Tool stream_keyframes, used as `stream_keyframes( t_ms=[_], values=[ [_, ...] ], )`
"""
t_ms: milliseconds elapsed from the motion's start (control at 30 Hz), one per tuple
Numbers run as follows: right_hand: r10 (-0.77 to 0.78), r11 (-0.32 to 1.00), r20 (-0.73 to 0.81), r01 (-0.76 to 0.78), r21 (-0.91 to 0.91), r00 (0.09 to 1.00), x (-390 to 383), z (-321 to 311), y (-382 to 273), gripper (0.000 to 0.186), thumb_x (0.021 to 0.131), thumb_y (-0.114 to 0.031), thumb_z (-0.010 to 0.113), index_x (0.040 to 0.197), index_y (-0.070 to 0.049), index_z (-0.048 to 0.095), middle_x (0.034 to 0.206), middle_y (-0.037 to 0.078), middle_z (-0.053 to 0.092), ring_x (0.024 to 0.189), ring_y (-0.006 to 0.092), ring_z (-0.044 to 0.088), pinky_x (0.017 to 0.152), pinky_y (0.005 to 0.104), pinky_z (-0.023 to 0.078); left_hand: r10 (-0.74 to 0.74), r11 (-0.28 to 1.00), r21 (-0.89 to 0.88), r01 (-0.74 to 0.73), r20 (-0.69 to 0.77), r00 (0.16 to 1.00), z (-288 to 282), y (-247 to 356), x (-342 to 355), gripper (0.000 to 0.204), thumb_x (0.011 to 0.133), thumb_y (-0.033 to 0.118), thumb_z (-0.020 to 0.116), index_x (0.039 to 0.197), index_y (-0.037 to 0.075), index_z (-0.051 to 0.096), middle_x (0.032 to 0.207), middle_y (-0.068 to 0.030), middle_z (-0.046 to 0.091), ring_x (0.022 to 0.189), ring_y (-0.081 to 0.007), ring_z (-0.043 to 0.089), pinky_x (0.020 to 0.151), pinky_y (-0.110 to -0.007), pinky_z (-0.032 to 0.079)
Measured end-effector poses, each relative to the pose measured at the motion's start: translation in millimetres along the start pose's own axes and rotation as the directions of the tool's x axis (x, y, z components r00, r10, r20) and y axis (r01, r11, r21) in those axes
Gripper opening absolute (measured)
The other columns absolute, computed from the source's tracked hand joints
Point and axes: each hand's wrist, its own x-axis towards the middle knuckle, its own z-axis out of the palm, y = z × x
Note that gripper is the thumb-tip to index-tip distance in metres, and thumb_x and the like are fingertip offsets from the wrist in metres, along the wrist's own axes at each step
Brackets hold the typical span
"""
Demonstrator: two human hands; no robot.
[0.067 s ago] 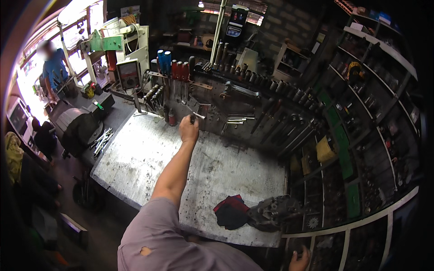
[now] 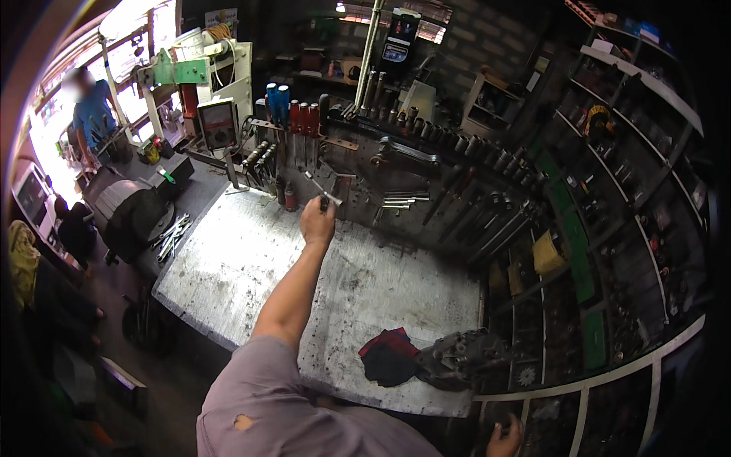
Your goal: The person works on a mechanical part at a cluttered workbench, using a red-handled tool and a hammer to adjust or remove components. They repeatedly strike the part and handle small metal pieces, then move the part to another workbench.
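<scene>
The left hand reaches out over the far edge of the pale metal desk, its fingers closed around a slim silver metal tool; the tool lies at that hand's 12 o'clock, its shaft slanting from about 11 to 1. From the right hand, the same tool sits well apart, toward 11 o'clock. That right hand is down by the lower edge, partly cut off, released, with thumb and fingers parted. Clockwise around the left hand, red-handled screwdrivers hang at 12 o'clock, spanners at 2, a dark greasy metal part rests between 4 and 5, and a black-and-red cloth lies just beside that part at 5. Loose spanners lie heaped at 9, and a person in blue stands far off at 10.
</scene>
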Motion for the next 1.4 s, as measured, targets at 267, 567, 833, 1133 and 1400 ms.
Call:
stream_keyframes(
  t_ms=[267,567,833,1133,1400],
  values=[
    [0.057,0.842,-0.013,-0.041,0.537,0.998,80,-36,-46,0.054,0.101,-0.011,0.072,0.151,0.004,0.058,0.136,0.017,0.069,0.105,0.0203,0.067,0.098,0.037,0.056,0.537,0.808,-0.413,-0.42,0.224,0.813,-152,138,-111,0.016,0.095,0.003,0.077,0.11,0.001,0.072,0.102,-0.0124,0.07,0.082,-0.0286,0.076,0.072,-0.038,0.061],
    [-0.566,0.655,0.383,0.115,0.747,0.73,163,-61,-191,0.075,0.099,-0.021,0.083,0.16,0.004,0.047,0.135,0.025,0.072,0.113,0.0294,0.076,0.094,0.0385,0.061,0.79,0.613,-0.548,-0.569,0.442,0.426,-210,289,-187,0.033,0.089,0.012,0.087,0.12,0.008,0.077,0.105,-0.0108,0.074,0.086,-0.0286,0.078,0.075,-0.039,0.065],
    [-0.384,0.373,0.345,-0.197,0.906,0.857,165,-40,-158,0.019,0.107,-0.004,0.063,0.123,0.003,0.071,0.094,0.008,0.074,0.078,0.0119,0.069,0.065,0.0254,0.054,0.536,0.79,-0.512,-0.338,0.309,0.786,-201,242,-185,0.045,0.087,0.012,0.089,0.128,0.005,0.072,0.12,-0.0136,0.075,0.112,-0.0303,0.075,0.097,-0.041,0.059],
    [-0.134,0.543,0.129,-0.036,0.839,0.983,146,-50,-97,0.026,0.104,-0.009,0.069,0.126,0.005,0.07,0.094,0.009,0.073,0.081,0.0134,0.067,0.072,0.0272,0.055,-0.054,0.991,-0.106,0.084,0.262,0.964,-81,39,-41,0.031,0.098,0.018,0.074,0.125,0.003,0.078,0.12,-0.0202,0.079,0.113,-0.0354,0.077,0.101,-0.044,0.059],
    [0.105,0.848,0.042,-0.112,0.519,0.994,108,-75,-83,0.035,0.103,-0.014,0.073,0.136,0.001,0.073,0.103,0.014,0.076,0.085,0.0236,0.068,0.076,0.0404,0.056,-0.163,0.983,0.11,0.145,0.178,0.97,28,4,56,0.042,0.097,0.027,0.076,0.134,0.007,0.073,0.13,-0.0217,0.073,0.122,-0.0407,0.07,0.103,-0.05,0.056]
  ],
)
